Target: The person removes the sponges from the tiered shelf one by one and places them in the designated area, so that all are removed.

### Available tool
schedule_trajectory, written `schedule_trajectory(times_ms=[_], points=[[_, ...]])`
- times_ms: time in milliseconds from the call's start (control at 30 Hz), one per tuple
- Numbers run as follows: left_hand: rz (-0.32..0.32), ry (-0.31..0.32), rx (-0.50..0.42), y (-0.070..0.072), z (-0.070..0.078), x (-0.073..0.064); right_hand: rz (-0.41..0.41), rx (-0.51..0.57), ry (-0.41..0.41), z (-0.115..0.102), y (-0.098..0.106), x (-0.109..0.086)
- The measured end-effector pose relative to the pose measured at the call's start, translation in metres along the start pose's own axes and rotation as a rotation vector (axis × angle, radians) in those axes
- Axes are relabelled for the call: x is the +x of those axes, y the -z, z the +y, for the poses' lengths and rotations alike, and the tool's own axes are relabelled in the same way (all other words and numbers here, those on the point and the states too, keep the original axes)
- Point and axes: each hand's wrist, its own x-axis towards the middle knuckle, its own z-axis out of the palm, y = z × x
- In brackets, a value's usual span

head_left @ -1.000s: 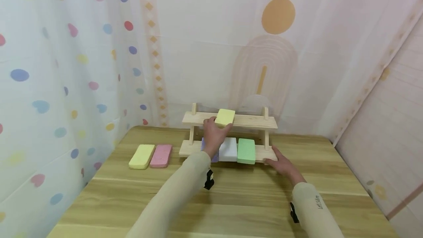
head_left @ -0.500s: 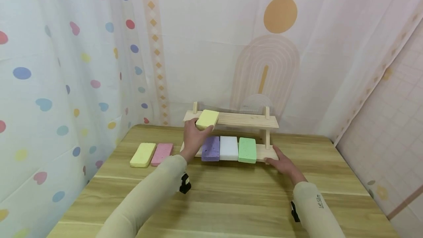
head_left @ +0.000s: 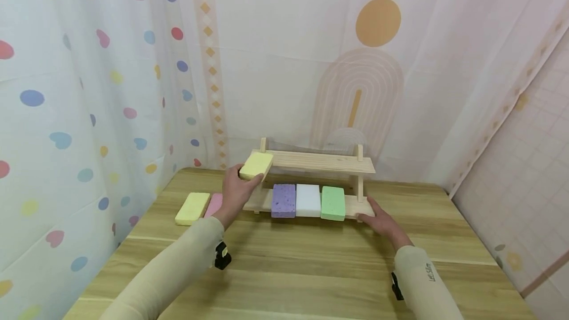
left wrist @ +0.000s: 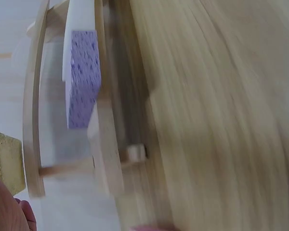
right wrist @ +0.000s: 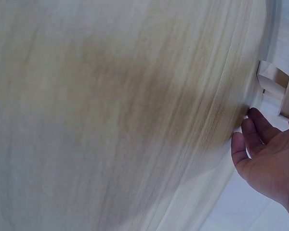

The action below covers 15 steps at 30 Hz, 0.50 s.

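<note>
In the head view my left hand (head_left: 237, 189) pinches a yellow sponge (head_left: 257, 165) between thumb and fingers, at the left end of the rack's upper board. The left wrist view shows this sponge (left wrist: 7, 161) at its left edge, beside the board's end. My right hand (head_left: 380, 219) holds the right end of the two-tier wooden rack (head_left: 324, 161) at its lower board, its other fingers loosely bent (right wrist: 267, 159) in the right wrist view. Purple (head_left: 283, 201), white (head_left: 308, 200) and green (head_left: 333, 203) sponges lean side by side on the lower board.
On the wooden table (head_left: 311, 270), left of the rack, lie another yellow sponge (head_left: 193, 208) and a pink sponge (head_left: 214, 205), partly hidden by my left hand. A patterned curtain (head_left: 284, 63) hangs right behind the table.
My left hand has carried the yellow sponge leftward along the upper board from near its middle to its left end, uncovering the purple sponge. The right hand stays at the rack's right end.
</note>
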Motion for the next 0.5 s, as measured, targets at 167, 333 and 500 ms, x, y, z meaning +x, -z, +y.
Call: schedule_trajectory(times_ms=[167,333,500], points=[[0.024,0.016,0.032,0.023,-0.01,-0.001,0.0,0.017,0.0,0.001,-0.001,0.0],[0.08,-0.013,0.098,0.044,-0.024,0.003,0.0,0.02,0.006,0.001,0.0,0.001],[0.126,0.004,0.128,0.064,-0.035,0.001,0.002,0.019,0.014,0.0,-0.001,0.0]])
